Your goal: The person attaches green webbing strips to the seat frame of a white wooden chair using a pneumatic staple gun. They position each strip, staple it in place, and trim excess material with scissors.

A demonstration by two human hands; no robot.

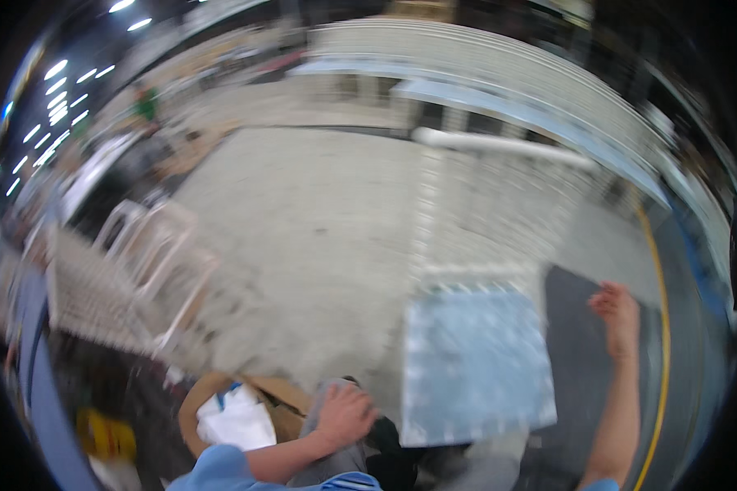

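Note:
My left hand [345, 417] lies over my grey-trousered knee, fingers stretched and nothing in them. Out to the right, my right hand [617, 315] is raised with loosely bent fingers; motion blurs it, but no object shows in it. Between the hands is a light blue square panel [477, 360] with a pale edge, nearer to my right hand. Beyond it stretches a white lattice-like frame [422, 217] with a thick white bar [508, 147] across its far end. Blur hides how the panel and the frame meet.
On the left stand white plastic chairs [164, 245] and a woven pale panel [94, 286]. A round cardboard container [190, 413] with white material sits by my left arm, a yellow object [106, 435] beside it. Far off are blue-topped benches [467, 98]; a yellow floor line [662, 327] runs right.

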